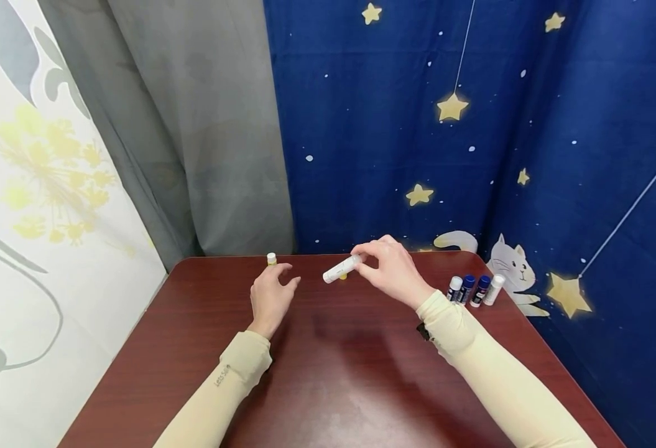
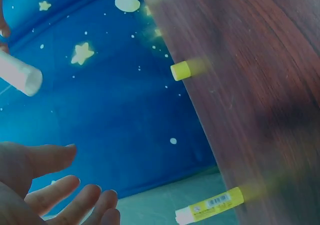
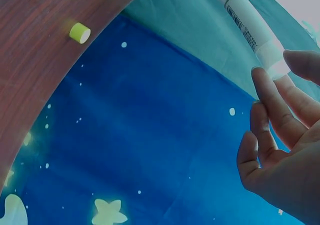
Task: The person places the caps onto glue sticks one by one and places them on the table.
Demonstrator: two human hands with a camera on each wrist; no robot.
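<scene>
My right hand [image 1: 390, 269] pinches one end of a white glue stick [image 1: 339, 270] between thumb and fingers, holding it tilted above the table. In the right wrist view dark printing shows along the side of this white glue stick [image 3: 250, 27]. My left hand [image 1: 272, 297] holds nothing; its fingers are spread and loosely bent. Just beyond it a yellow glue stick with a white top [image 1: 272, 259] stands upright, seen whole in the left wrist view. A small yellow cap [image 2: 181, 70] stands on the table farther right, partly hidden behind the white stick in the head view.
Several white and dark blue tubes [image 1: 475, 290] stand in a row at the right side of the brown table [image 1: 316, 373]. Behind the table's far edge hang a grey curtain [image 1: 221, 124] and a blue starry one [image 1: 361, 124].
</scene>
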